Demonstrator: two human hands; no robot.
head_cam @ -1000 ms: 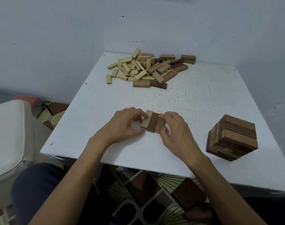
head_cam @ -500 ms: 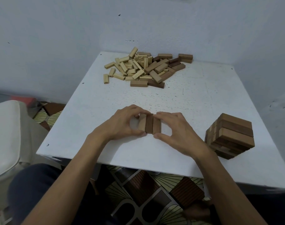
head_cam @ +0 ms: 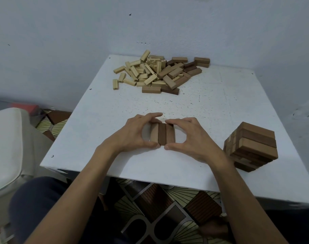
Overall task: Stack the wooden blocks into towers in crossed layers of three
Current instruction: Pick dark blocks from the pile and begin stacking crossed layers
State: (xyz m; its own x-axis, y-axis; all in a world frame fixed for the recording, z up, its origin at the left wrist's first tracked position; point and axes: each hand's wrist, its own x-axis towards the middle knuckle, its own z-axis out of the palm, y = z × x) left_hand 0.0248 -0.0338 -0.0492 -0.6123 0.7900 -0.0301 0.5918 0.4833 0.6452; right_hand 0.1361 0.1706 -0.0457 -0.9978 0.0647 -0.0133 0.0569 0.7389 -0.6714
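Squarely between both hands (head_cam: 131, 136) (head_cam: 194, 140), three blocks (head_cam: 162, 134)

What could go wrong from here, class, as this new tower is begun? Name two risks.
The left hand and right hand pinch the three-block row square; any gap left there could make later layers lean. The finished tower stands near the edge of the table beside the right forearm; a reach to the loose pile might knock it.

The three blocks (head_cam: 162, 134) in my grip are smooth, matt wood, one pale, two darker brown. The table (head_cam: 211, 106) beneath them is white, matt, finely speckled. The pile (head_cam: 159, 73) at its far edge and the tower (head_cam: 252, 147) at its right are the same matt wood.
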